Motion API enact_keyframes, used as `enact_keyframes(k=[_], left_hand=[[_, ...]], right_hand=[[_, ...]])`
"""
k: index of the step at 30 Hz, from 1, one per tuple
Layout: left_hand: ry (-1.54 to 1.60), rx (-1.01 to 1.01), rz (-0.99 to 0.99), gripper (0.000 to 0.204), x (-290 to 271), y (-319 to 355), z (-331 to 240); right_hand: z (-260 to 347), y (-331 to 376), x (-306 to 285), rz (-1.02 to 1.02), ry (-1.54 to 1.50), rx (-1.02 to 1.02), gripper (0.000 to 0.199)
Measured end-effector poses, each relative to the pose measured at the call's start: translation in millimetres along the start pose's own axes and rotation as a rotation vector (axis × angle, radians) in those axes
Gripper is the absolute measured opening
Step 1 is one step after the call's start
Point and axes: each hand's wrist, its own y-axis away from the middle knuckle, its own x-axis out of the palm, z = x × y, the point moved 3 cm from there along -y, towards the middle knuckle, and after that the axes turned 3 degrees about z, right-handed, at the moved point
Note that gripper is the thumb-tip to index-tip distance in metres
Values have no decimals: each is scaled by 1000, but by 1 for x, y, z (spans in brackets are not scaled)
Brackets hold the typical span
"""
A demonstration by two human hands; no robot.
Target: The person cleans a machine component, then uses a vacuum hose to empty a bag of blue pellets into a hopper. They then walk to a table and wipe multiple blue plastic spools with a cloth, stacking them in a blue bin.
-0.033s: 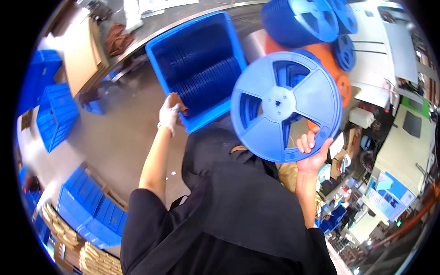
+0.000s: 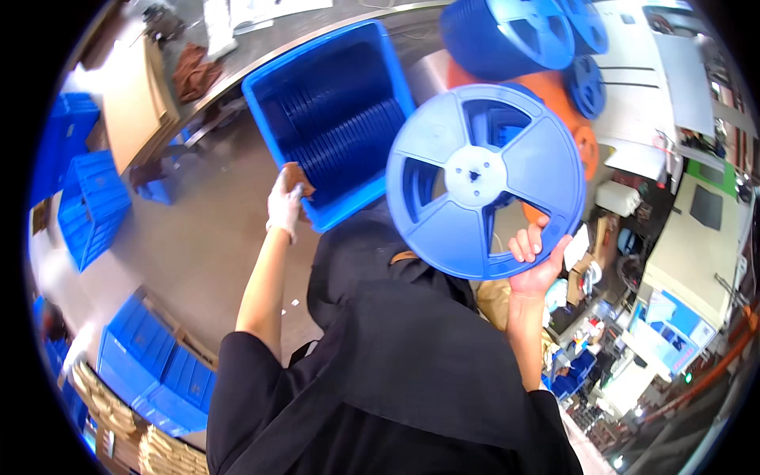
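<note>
My right hand, bare, is closed on the lower right rim of a large blue plastic reel. The reel's round face is turned up toward me, with a hub and cut-out windows. My left hand, in a white glove, is closed on a brown cloth beside the near left corner of a deep blue bin. Whether that hand also touches the bin's rim, I cannot tell. Several dark blue discs stand on edge in a row inside the bin, to the left of the reel.
Past the held reel, stacked blue reels stand near an orange surface. A bench edge runs along the far side, with another brown cloth on it. Blue crates and cardboard are at left, a pale machine at right.
The whole view has shifted slightly, so the bin and reel sit a little further left. Both hands keep the same holds.
</note>
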Motion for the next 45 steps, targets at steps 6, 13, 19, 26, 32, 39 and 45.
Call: enact_keyframes(k=[6, 13, 19, 26, 32, 39, 45], left_hand=[[-759, 1206, 11, 47, 38, 77, -131], [-961, 1398, 227, 28, 59, 108, -185], [-1076, 1342, 461, 29, 61, 107, -175], [315, 235, 707, 30, 28, 120, -144], [825, -183, 483, 42, -11, 107, -108], [920, -218, 422, 45, -30, 108, -87], [926, -223, 393, 45, -44, 111, -73]], right_hand=[[15, 1, -13, 115, -387, 38, 43], [11, -8, -2, 234, -471, 97, 42], [9, -20, 11, 181, -256, 152, 57], [-13, -30, 21, 36, 202, 184, 56], [-31, -21, 9, -32, 193, 227, 52], [-37, -23, 17, -47, 283, 265, 52], [-45, -24, 21, -33, 297, 286, 51]])
